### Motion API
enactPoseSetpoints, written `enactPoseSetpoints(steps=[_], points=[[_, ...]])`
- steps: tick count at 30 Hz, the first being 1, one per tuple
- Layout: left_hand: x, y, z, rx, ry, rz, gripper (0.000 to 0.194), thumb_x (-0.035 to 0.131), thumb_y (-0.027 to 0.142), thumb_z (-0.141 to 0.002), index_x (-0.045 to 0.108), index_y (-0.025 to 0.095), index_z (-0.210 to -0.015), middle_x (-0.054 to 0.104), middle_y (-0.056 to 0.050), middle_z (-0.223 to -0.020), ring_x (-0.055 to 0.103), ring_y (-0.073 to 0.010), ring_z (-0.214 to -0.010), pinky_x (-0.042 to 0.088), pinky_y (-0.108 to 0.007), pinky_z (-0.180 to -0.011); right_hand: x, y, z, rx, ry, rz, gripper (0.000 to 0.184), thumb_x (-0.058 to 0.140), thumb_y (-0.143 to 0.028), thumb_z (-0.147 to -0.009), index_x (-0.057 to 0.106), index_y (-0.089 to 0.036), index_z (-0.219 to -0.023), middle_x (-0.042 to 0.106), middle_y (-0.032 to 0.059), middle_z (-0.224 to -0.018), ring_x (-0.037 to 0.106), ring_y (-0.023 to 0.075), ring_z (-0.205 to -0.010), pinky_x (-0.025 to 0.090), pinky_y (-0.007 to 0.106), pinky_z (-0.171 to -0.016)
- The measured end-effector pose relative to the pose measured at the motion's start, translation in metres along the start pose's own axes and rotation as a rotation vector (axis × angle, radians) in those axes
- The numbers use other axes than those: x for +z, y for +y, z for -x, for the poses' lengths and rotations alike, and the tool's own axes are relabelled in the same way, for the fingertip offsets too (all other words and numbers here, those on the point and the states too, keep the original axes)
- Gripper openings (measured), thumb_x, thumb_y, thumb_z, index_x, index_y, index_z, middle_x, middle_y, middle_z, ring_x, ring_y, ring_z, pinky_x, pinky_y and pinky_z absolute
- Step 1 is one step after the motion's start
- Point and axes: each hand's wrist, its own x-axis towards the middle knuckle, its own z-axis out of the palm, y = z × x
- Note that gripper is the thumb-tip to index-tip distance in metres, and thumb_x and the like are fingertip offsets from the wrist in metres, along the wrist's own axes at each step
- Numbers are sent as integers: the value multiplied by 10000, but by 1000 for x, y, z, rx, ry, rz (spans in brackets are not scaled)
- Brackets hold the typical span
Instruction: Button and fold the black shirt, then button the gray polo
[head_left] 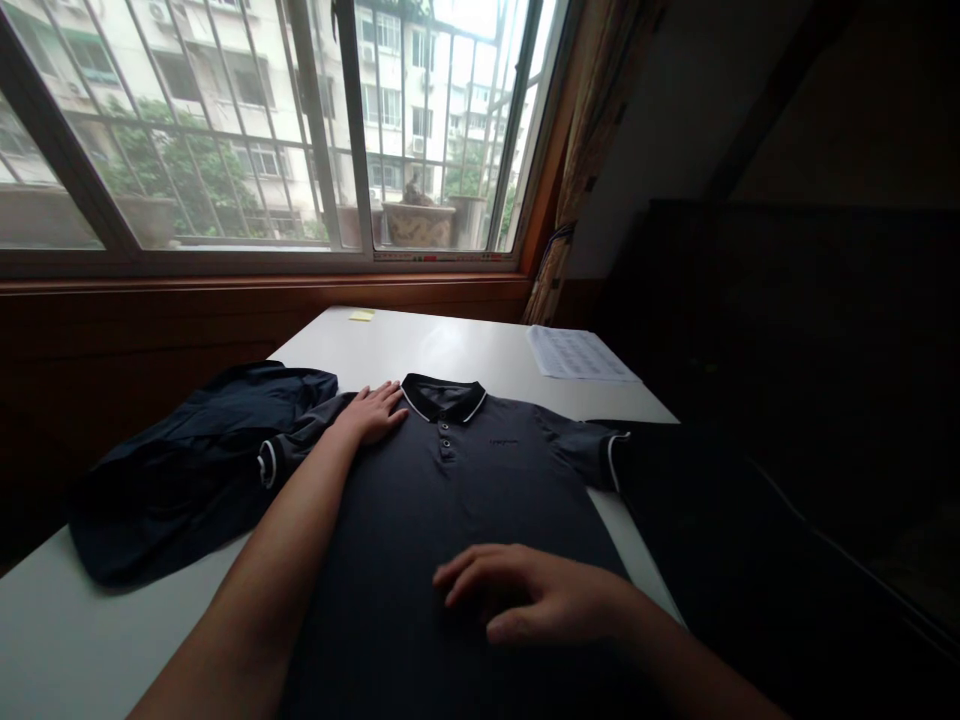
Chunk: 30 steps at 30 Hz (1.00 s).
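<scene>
A dark grey polo shirt (480, 490) lies spread front side up, its black collar edged in white pointing toward the window. My left hand (375, 411) rests flat on the shirt's left shoulder area beside the collar, fingers stretched out. Over the lower chest of the shirt hovers my right hand (525, 590), its fingers loosely curved and apart from the thumb, with nothing held. Both short sleeves reach outward, each with a white-striped cuff. Three buttons show below the collar.
A dark folded garment (202, 460) lies on the white table (420, 345) at the left. Dark cloth (697, 510) hangs over the right edge. Printed sheets (581, 354) and a yellow note (361, 315) lie toward the back. A barred window and curtain (562, 240) stand behind.
</scene>
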Motion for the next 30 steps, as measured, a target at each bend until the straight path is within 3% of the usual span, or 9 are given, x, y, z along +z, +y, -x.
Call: enactPoseSetpoints(steps=[2,4,8,14,16,19,23,27,30], points=[[0,0,0,-2,2,-7,687,238,594,-1020,282,212,-1590,175,-67,-1680,153,-248,-1556,119,-511,-1244,0,-1,-1,-92,156,120,395,719,-417,-896,690,-261,-1258,486,86,-1531,443,283,-1418,391,447,-1143],[0,0,0,-1,7,-15,677,242,588,-1022,288,218,-1587,180,-67,-1679,161,-246,-1554,133,-505,-1242,0,3,-3,-124,257,230,320,684,-386,-927,701,-266,-1223,500,73,-1521,387,282,-1458,336,485,-1181],[-1,2,1,5,33,-35,645,269,551,-1028,324,212,-1574,217,-74,-1670,187,-250,-1548,179,-507,-1232,0,21,-8,-72,395,543,368,591,-352,-984,627,-274,-1342,464,71,-1559,294,261,-1509,270,502,-1221],[-4,8,8,1,164,-89,509,373,383,-1015,489,211,-1479,367,-90,-1617,224,-304,-1534,209,-594,-1205,-3,40,-13,146,356,869,644,492,-530,-1009,314,-300,-1583,198,58,-1679,127,274,-1554,128,550,-1254],[-8,11,12,5,233,-108,465,415,300,-993,555,180,-1420,427,-117,-1581,262,-313,-1520,214,-569,-1215,-3,40,-13,168,343,889,647,454,-555,-1017,287,-306,-1591,177,42,-1683,109,263,-1557,120,538,-1258],[-16,17,23,25,309,-118,416,403,176,-973,633,152,-1320,574,-148,-1449,452,-305,-1413,327,-494,-1180,-3,38,-13,181,334,901,648,434,-564,-1022,271,-308,-1594,162,35,-1683,103,260,-1558,113,536,-1259],[-20,34,47,85,352,-108,450,400,94,-945,627,171,-1326,649,-119,-1360,572,-266,-1302,441,-429,-1109,-3,35,-13,186,329,907,654,438,-567,-1019,270,-307,-1594,155,31,-1683,99,265,-1558,107,534,-1260],[-6,57,83,248,268,-59,494,440,271,-1004,475,174,-1487,487,-68,-1546,363,-241,-1481,346,-408,-1201,-2,33,-13,206,319,914,661,419,-584,-1018,263,-305,-1597,143,27,-1684,91,266,-1559,96,534,-1260],[3,58,108,198,163,-20,575,357,490,-1046,363,230,-1559,322,-51,-1635,269,-264,-1523,260,-489,-1231,-1,32,-13,227,326,919,680,410,-612,-1009,258,-309,-1598,126,20,-1687,71,268,-1561,83,529,-1260]])
